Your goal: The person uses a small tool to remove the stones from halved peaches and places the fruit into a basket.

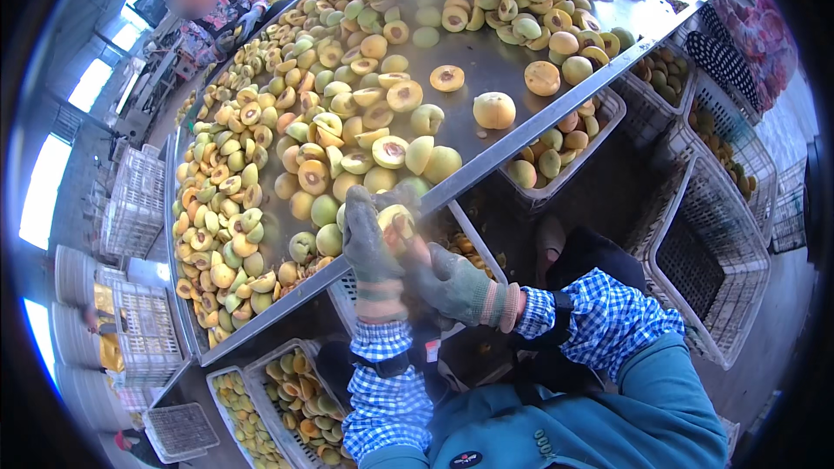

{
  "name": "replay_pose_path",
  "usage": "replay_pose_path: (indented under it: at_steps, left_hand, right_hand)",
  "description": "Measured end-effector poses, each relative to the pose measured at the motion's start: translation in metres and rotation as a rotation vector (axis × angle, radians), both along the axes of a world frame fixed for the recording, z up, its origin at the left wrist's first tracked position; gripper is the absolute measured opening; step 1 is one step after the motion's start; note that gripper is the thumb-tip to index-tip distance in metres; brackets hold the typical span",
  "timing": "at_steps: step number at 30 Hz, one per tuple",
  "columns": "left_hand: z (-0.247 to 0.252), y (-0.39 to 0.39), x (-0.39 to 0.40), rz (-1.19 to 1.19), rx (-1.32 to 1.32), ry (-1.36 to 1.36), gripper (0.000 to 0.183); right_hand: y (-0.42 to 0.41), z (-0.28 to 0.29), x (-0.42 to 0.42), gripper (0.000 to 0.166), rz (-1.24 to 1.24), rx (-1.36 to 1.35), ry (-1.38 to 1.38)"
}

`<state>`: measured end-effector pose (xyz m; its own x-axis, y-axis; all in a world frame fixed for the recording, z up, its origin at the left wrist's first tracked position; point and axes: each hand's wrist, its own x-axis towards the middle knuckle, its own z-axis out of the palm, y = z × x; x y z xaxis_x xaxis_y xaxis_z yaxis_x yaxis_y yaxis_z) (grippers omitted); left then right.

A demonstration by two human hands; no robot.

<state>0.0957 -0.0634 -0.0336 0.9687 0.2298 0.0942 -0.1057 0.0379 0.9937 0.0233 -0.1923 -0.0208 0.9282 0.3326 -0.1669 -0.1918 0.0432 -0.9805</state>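
In my left hand [371,241], gloved in grey, is a cut yellow peach [395,220], held just off the near edge of the metal table [485,71]. My right hand [459,283] wears a similar glove with bare skin showing at the fingertips. Its curled fingers meet the lower right side of that fruit. Blur hides whether a small tool is in them. Halved peaches with brown hollows [389,151] lie heaped beyond my hands. One whole-looking peach [494,111] sits apart near the raised table rim [521,137].
Below the rim stands a crate of peaches [612,130]; two more filled crates [303,345] are at lower left. A deep plastic crate [730,273] is on the right. Co-workers sit at the far left [215,19] and right [756,45]. Stacked crates [133,195] line the left.
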Motion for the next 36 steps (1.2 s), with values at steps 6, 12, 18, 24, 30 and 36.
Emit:
replay_pose_path:
  at_steps: [6, 12, 18, 24, 30, 36]
  left_hand:
    - [0.01, -0.016, -0.013, 0.036, -0.236, 0.052, 0.042]
    - [0.058, -0.01, -0.022, -0.242, -0.434, 0.261, 0.053]
    - [0.03, -0.005, -0.029, -0.064, -0.459, 0.267, 0.054]
    - [0.02, -0.004, -0.031, 0.026, -0.252, 0.107, 0.055]
    - [0.046, -0.006, -0.029, -0.105, -0.184, 0.377, 0.05]
    - [0.049, -0.021, -0.036, 0.006, -0.122, 0.225, 0.056]
  right_hand:
    - [-0.004, 0.002, -0.006, 0.025, 0.113, 0.18, 0.256]
    - [-0.021, 0.032, 0.004, 0.022, 0.332, 0.482, 0.539]
    - [-0.014, 0.014, -0.002, 0.021, 0.359, 0.576, 0.62]
    - [-0.012, 0.029, -0.004, 0.024, 0.36, 0.37, 0.536]
    - [-0.014, 0.005, -0.006, 0.021, 0.455, 0.624, 0.653]
    - [-0.011, 0.018, -0.011, 0.022, 0.371, 0.423, 0.55]
